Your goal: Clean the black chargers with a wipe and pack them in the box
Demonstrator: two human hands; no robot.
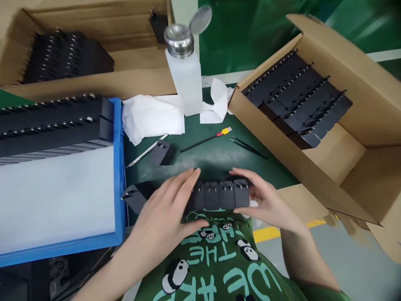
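A row of black power adapters (pixel 212 195), prongs up, stands at the table's near edge, close to the green shirt. My left hand (pixel 171 205) lies over its left end, fingers across the far side and thumb on the near side. At the right end, my right hand (pixel 265 200) has thumb and fingers around the last adapters. A small white piece shows partly beneath my right palm. Left of my left hand is a loose black adapter (pixel 134 198), tilted. Another adapter (pixel 161 152) stands farther back beside a craft knife (pixel 147 150).
A blue tray (pixel 118 175) with rows of adapters is at left. Cardboard boxes holding adapters stand at back left (pixel 140 79) and right (pixel 269 142). A pump bottle (pixel 188 79), white wipes (pixel 153 115), a USB cable (pixel 203 142) and black tweezers (pixel 249 148) lie between.
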